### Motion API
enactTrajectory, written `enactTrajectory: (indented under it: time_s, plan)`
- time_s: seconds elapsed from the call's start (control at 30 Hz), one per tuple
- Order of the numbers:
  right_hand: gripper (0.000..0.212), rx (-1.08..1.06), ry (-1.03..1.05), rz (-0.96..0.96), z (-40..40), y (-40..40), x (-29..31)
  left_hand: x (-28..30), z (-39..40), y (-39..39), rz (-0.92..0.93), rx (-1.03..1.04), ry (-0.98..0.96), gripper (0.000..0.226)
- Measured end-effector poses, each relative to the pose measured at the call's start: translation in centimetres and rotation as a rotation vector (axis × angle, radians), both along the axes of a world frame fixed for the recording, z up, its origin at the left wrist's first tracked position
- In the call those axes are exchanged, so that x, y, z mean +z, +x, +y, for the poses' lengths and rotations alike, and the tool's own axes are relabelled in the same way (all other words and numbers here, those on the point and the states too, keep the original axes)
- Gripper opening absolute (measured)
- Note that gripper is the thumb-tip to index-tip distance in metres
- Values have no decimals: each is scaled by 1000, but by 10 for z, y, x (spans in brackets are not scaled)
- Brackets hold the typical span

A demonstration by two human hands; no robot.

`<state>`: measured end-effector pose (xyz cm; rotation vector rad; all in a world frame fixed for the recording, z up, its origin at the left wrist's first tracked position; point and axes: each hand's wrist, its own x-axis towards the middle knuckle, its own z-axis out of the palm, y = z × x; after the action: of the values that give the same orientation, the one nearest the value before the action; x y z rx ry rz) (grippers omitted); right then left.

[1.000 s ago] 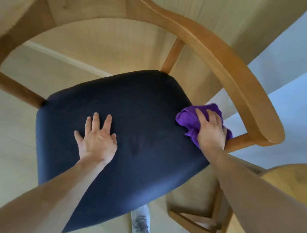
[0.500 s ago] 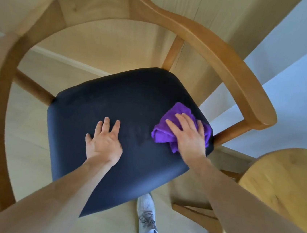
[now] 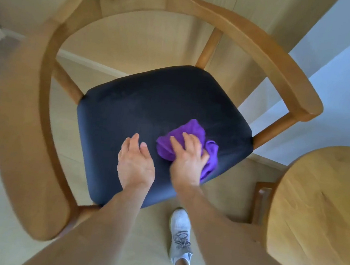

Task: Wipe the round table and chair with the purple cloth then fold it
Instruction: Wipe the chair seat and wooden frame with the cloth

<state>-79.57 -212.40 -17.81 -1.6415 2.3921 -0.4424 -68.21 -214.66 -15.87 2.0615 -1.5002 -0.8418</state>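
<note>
A wooden armchair with a curved backrest (image 3: 245, 29) and a dark navy seat (image 3: 132, 115) fills the view. The crumpled purple cloth (image 3: 188, 130) lies on the seat's right front part. My right hand (image 3: 188, 157) presses down on the cloth, fingers spread over it. Just left of it, my left hand (image 3: 135, 162) rests on the seat with fingers apart, holding nothing. The round wooden table (image 3: 321, 212) shows its edge at the right.
My white sneaker (image 3: 180, 236) stands on the pale floor in front of the seat. The chair's armrests curve around on the left (image 3: 26, 138) and right (image 3: 303, 98). A light blue wall rises at the right.
My right hand has slid the purple cloth from the seat's right edge leftward toward the middle front. My left hand has lifted its fingers slightly. The view has shifted back, showing more table.
</note>
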Motion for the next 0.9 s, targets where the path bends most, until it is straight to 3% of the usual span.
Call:
enactTrajectory:
  time_s: [0.07,0.13,0.23,0.3,0.4,0.5,0.63,0.77,0.9]
  plan:
    - [43,190,-25,-95,-1,57,-2,6,1,12,63,185,-44,45]
    - [54,355,13,-167,2,99,-1,10,-1,32,62,306,-89,48]
    - [59,501,141,-162,-10,96,-1,7,-1,51,55,413,-74,49]
    - [72,638,139,-136,-19,70,1,3,3,47,-20,400,-132,53]
    - [79,824,175,-293,-34,25,13,-3,8,18,-148,225,-259,52]
    - [73,723,182,-339,-49,-38,25,-13,11,-15,-281,75,-173,58]
    - [63,464,108,57,-78,-111,9,-33,8,-31,-565,-61,-1,75]
    - [63,379,305,108,-89,-136,-12,-31,-29,-13,-699,-124,-42,53]
    - [65,414,302,145,-84,-140,-21,-28,-80,2,-699,-195,-92,36]
